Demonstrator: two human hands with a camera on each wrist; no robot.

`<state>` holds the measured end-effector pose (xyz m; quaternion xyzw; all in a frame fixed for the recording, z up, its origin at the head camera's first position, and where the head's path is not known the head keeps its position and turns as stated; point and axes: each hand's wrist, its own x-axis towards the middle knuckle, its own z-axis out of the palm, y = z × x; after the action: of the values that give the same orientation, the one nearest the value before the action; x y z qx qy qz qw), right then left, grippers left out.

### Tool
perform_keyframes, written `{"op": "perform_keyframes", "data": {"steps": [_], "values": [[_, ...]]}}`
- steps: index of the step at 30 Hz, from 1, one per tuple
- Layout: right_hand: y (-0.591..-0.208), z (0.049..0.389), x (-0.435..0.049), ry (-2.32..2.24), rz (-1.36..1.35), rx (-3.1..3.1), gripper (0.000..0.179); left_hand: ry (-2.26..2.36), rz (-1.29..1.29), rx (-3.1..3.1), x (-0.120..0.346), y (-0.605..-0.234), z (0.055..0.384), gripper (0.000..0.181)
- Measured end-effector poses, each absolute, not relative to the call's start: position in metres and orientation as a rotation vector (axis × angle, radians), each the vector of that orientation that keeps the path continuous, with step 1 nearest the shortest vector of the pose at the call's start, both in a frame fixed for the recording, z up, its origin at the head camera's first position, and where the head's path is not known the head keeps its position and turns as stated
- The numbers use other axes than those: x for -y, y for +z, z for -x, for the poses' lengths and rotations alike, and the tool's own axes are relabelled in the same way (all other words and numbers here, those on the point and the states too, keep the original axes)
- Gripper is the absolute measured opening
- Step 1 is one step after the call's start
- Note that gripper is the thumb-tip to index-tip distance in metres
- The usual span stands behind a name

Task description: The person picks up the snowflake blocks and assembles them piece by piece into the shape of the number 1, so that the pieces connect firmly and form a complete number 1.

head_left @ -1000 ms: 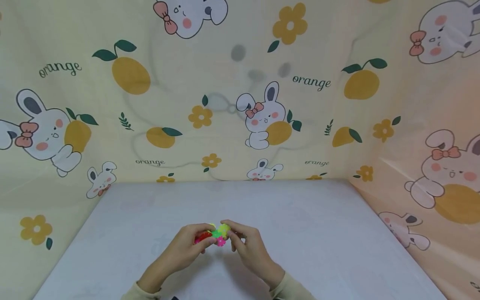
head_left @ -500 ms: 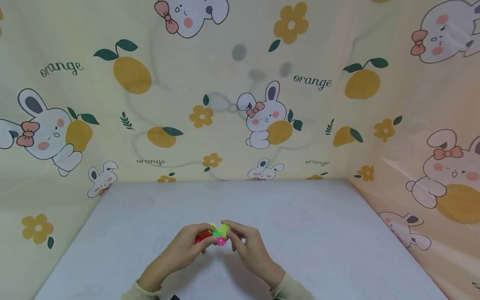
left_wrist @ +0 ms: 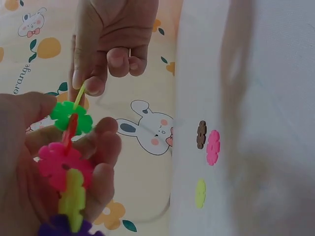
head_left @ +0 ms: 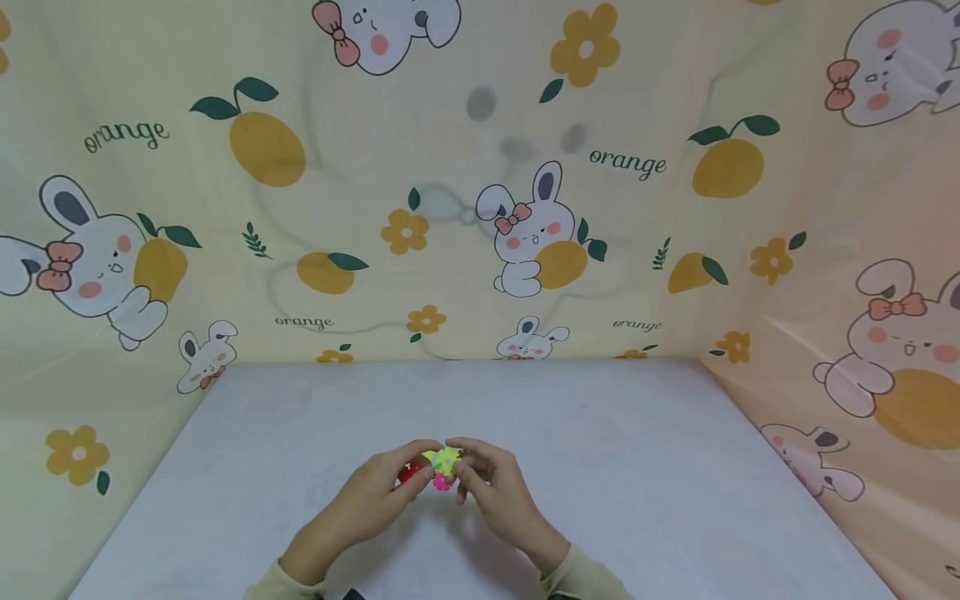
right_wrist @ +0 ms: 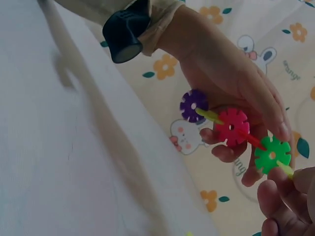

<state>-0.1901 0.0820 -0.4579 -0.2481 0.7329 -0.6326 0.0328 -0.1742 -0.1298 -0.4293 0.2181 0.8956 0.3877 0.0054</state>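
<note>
My left hand (head_left: pixel 375 492) holds a chain of notched plastic snowflake discs joined edge to edge. In the left wrist view its thumb is at the green disc (left_wrist: pixel 71 118), with a red disc (left_wrist: pixel 70 132), a pink disc (left_wrist: pixel 65 166), a yellow-green disc (left_wrist: pixel 73 199) and a purple disc (left_wrist: pixel 66 227) trailing over the fingers. My right hand (head_left: pixel 506 492) pinches a yellow disc (right_wrist: pixel 284 168) between thumb and finger. That disc stands edge-on against the green disc's rim. From the head view, the yellow disc (head_left: pixel 447 460) faces the camera and covers most of the green one.
A loose brown disc (left_wrist: pixel 201 135), a pink disc (left_wrist: pixel 213 147) and a yellow disc (left_wrist: pixel 200 193) lie on the white tabletop (head_left: pixel 637 467). Behind the table hangs a cloth (head_left: pixel 360 150) printed with rabbits and oranges. A dark strapped device (right_wrist: pixel 127 34) is on the left sleeve.
The yellow disc in my right fingers has shifted slightly left, over the green disc in the head view. Both hands have come a little closer together, and less red shows by the left fingers.
</note>
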Motion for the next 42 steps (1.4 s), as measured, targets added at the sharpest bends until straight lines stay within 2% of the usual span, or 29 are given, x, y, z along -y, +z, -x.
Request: {"op": "perform_keyframes", "data": {"steps": [16,30,42], "values": [[-0.459,0.190,-0.080,-2.091,0.656,-1.997,0.026,1.189,-0.811,-2.833,0.126,-0.432,0.174,0.035],[-0.457,0.190,-0.080,-2.101,0.701,-1.959,0.027,1.301,-0.745,-2.760,0.127,-0.429,0.172,0.031],[-0.459,0.217,-0.100,-1.987,0.582,-2.289,0.024,1.511,-0.558,-2.523,0.133,-0.424,0.176,0.045]]}}
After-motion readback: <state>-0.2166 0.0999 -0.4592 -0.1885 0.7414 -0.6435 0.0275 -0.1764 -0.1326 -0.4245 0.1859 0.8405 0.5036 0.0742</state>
